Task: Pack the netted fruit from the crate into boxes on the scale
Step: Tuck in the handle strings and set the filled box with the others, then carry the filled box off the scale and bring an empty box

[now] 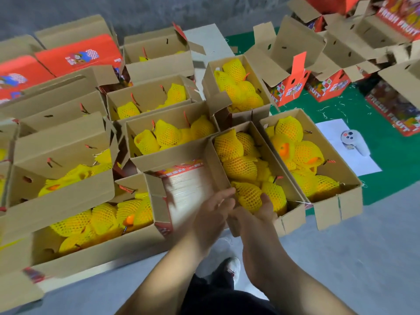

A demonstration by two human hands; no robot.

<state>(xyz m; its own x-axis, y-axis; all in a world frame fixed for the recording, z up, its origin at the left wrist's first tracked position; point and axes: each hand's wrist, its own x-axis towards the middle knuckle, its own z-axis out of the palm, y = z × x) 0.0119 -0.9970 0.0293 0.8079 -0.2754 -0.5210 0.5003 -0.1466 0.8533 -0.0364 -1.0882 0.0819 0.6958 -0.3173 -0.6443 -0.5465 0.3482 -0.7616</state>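
Right hand (256,212) cups netted fruit (248,196) at frame centre (inside open box (293,220)); left hand (213,210) seems relaxed, fingers straight.

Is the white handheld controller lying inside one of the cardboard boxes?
No, the white controller lies on a white sheet on the green mat, outside every box.

Open brown cardboard boxes (172,133) of yellow foam-netted fruit (241,167) stand packed wall to wall, their raised flaps (181,192) blocking sideways reach. Access is from above. Bare grey concrete floor (354,246) lies open at right.
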